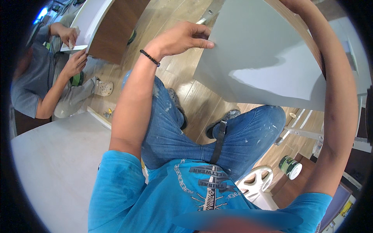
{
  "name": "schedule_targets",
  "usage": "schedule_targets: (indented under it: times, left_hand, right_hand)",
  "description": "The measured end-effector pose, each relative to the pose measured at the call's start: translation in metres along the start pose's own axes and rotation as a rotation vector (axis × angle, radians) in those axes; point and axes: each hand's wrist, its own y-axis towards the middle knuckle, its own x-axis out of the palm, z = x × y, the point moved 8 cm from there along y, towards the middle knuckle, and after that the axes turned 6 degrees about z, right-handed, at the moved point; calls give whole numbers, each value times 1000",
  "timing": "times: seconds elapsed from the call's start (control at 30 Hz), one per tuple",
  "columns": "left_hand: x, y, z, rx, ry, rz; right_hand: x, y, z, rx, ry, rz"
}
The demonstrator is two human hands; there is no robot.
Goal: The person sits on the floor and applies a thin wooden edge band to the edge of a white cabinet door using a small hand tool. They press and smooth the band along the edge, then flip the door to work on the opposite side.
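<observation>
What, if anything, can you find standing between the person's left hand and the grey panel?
Nothing visible does. The left hand is right at the left edge of the grey panel, its thumb overlapping the face in this view. Whether the thumb presses on it cannot be told.

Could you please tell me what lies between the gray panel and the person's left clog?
In the head view, only wood-look floor planks lie between the gray panel and left clog.

Can read pale capital lettering on two dark banners, printed across front of blue T-shirt. Can't make out label markings on green-and-black tub, lower right; too small.
</observation>
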Motion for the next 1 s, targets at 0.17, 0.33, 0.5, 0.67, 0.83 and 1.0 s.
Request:
schedule_targets:
  times: [0.17,0.33,0.5,0.67,0.83,1.0]
  left_hand:
    - [16,2,-19,-71,272,-118]
    - [25,3,-24,-134,288,-163]
    - [42,6,-65,-219,348,-282]
    - [86,23,-137,-297,552,-443]
    - [119,43,-188,-263,595,-518]
    - [92,17,-177,-165,608,-459]
  right_hand:
    - [2,-2,-1,8,-8,-4]
    - [0,-6,-6,8,-57,-10]
    - [9,3,-1,24,-78,14]
    - [9,-10,-13,66,-141,29]
    - [6,-5,-8,85,-243,35]
    - [20,-2,-33,-12,-195,10]
